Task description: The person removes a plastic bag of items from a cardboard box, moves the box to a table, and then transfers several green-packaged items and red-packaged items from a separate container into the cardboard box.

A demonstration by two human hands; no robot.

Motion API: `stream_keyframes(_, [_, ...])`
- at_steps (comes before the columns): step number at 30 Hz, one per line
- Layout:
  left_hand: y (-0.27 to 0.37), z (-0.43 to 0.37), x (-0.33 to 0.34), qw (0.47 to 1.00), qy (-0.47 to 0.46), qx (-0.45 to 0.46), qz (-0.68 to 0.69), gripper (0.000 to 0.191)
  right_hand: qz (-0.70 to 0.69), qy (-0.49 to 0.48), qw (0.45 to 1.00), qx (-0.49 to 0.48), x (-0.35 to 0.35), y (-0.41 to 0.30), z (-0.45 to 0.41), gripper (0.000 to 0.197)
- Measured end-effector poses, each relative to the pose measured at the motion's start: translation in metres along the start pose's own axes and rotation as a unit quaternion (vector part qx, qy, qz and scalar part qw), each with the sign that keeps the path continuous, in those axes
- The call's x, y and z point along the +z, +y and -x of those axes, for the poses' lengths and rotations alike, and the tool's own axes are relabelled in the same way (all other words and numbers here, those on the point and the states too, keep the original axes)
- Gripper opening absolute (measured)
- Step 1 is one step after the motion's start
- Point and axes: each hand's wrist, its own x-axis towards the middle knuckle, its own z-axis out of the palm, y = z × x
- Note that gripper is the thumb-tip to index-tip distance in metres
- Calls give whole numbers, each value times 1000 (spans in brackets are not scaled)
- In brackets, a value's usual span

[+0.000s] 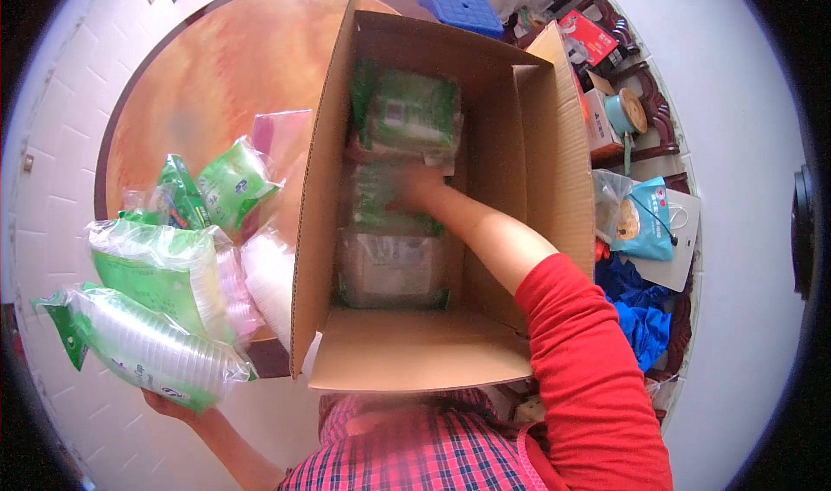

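A large open cardboard box (415, 361) stands in front of me. Inside lie several plastic-wrapped packs, among them a green pack (412, 111) at the far end and a clear-wrapped pack (393, 267) at the near end. My right hand (419, 186) reaches into the box over the middle green pack (373, 199); it is blurred, so its grip cannot be made out. At the lower left my left hand (172, 405) holds a bag of stacked clear plastic cups (156, 342) from below, most of its fingers hidden by the bag.
Left of the box, a round table (227, 56) bears a green-wrapped pack (143, 264), a green bag (237, 179) and stacked pink cups (240, 290). Right of it are a blue pouch (649, 222), a ribbon spool (626, 111) and blue cloth (639, 322). A blue plastic stool (461, 11) stands beyond.
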Motion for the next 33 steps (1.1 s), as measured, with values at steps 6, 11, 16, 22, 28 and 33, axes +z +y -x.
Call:
stream_keyframes(6, [14, 17, 7, 1000, 11, -22, 10, 51, 31, 86, 984, -153, 24, -37, 18, 46])
stream_keyframes(11, [19, 20, 13, 987, 11, -93, 134, 54, 130, 236, 908, -322, 32, -23, 6, 51])
stream_keyframes(16, [18, 23, 11, 987, 26, -107, 114, 52, 146, 124, 936, -295, 9, -40, 11, 51])
stream_keyframes(22, [8, 18, -1, 996, -10, -44, 74, 52, 6, 24, 905, -424, 16, -5, -43, 71])
stream_keyframes(28, [0, 15, 0, 990, 62, -76, 101, 53, -45, -29, 894, -444, -23, 19, -47, 69])
stream_keyframes(33, [4, 17, 5, 1000, 9, -25, 4, 58, -64, -100, 907, -405, -23, 24, -54, 71])
